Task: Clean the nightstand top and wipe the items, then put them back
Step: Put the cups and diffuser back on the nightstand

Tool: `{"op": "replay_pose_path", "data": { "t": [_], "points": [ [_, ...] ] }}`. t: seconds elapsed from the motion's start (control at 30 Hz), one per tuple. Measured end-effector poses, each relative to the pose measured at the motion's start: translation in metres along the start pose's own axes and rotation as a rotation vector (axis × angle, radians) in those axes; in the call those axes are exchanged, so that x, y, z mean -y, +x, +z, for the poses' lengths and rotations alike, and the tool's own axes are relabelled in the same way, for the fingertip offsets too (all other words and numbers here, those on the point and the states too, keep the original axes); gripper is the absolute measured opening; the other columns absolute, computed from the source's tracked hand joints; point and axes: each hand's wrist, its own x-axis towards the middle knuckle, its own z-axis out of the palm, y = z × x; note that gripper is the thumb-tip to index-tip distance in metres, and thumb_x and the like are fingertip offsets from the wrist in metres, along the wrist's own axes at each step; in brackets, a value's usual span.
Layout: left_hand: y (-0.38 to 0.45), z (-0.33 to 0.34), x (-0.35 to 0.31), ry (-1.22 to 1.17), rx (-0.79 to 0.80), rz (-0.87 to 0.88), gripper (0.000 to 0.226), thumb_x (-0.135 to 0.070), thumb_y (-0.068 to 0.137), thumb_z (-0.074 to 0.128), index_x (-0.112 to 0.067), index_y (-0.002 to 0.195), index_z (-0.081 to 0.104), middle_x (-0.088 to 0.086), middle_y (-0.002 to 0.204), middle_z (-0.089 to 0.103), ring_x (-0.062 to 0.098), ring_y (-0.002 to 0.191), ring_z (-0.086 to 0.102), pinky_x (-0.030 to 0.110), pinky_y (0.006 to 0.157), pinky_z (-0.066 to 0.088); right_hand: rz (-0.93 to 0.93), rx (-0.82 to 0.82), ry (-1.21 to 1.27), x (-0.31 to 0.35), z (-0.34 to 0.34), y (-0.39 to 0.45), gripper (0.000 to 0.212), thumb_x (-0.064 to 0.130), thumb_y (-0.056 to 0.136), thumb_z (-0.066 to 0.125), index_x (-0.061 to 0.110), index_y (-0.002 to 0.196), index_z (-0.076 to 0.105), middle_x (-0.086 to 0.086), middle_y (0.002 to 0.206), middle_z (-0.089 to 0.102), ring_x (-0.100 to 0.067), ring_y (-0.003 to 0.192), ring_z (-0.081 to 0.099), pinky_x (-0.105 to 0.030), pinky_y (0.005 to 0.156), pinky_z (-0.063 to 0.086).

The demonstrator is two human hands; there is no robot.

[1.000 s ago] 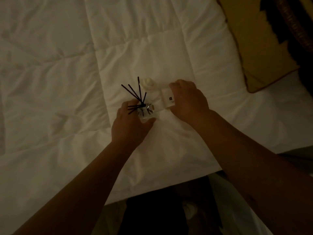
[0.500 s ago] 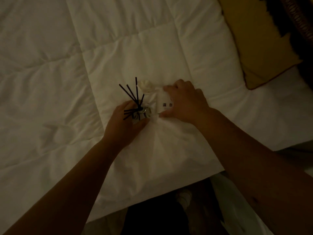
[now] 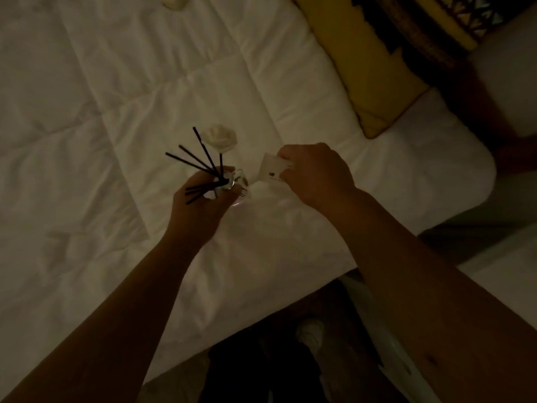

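Observation:
Over the white bed my left hand point(image 3: 200, 205) grips a small clear glass reed diffuser bottle point(image 3: 236, 184). Several black reeds point(image 3: 197, 161) fan up and left from its neck, and a white fabric rose point(image 3: 220, 137) stands among them on a dark stem. My right hand point(image 3: 315, 174) pinches a small white card or tag with dark print point(image 3: 273, 171), just right of the bottle. The bottle's lower part is hidden behind my left fingers. The light is dim.
A white quilted duvet point(image 3: 116, 126) covers the bed. A yellow pillow point(image 3: 369, 68) lies at the upper right beside a dark rattan headboard point(image 3: 421, 33). A small pale object point(image 3: 174, 1) sits at the top edge. Dark floor and my legs point(image 3: 261, 370) show below the mattress edge.
The bottle has been lifted slightly off the duvet in my left hand. My right hand has drawn the white tag away to the right, so the rose now shows clearly.

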Motion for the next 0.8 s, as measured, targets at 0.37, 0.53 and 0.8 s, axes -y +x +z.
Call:
{"op": "replay_pose_path", "data": {
  "t": [0.37, 0.53, 0.8],
  "points": [
    [-0.034, 0.120, -0.105, -0.040, 0.375, 0.359, 0.034, -0.012, 0.075, 0.080, -0.034, 0.095, 0.064, -0.037, 0.087, 0.065, -0.013, 0.085, 0.062, 0.001, 0.070, 0.043, 0.324, -0.223, 0.106, -0.105, -0.051, -0.149, 0.025, 0.028, 0.093, 0.057, 0.021, 0.117, 0.060, -0.006, 0.109, 0.067, -0.024, 0.093, 0.063, -0.040, 0.075, 0.054],
    [-0.085, 0.180, -0.147, -0.088, 0.589, 0.384, 0.041, -0.009, 0.077, 0.077, -0.046, 0.089, 0.065, -0.030, 0.087, 0.068, -0.009, 0.084, 0.064, 0.009, 0.071, 0.048, 0.531, -0.288, 0.158, -0.155, -0.056, -0.248, 0.021, 0.024, 0.094, 0.054, 0.023, 0.113, 0.062, -0.004, 0.101, 0.067, -0.021, 0.083, 0.060, -0.031, 0.064, 0.047],
    [-0.202, 0.318, -0.185, 0.052, 0.883, 0.381, 0.020, -0.013, 0.078, 0.077, -0.026, 0.088, 0.065, -0.015, 0.080, 0.064, -0.015, 0.076, 0.060, 0.004, 0.063, 0.045, 0.812, -0.313, 0.027, -0.252, -0.059, -0.412, 0.018, 0.033, 0.090, 0.056, 0.033, 0.107, 0.057, 0.001, 0.096, 0.067, -0.025, 0.085, 0.064, -0.030, 0.063, 0.043]
  ]
}}
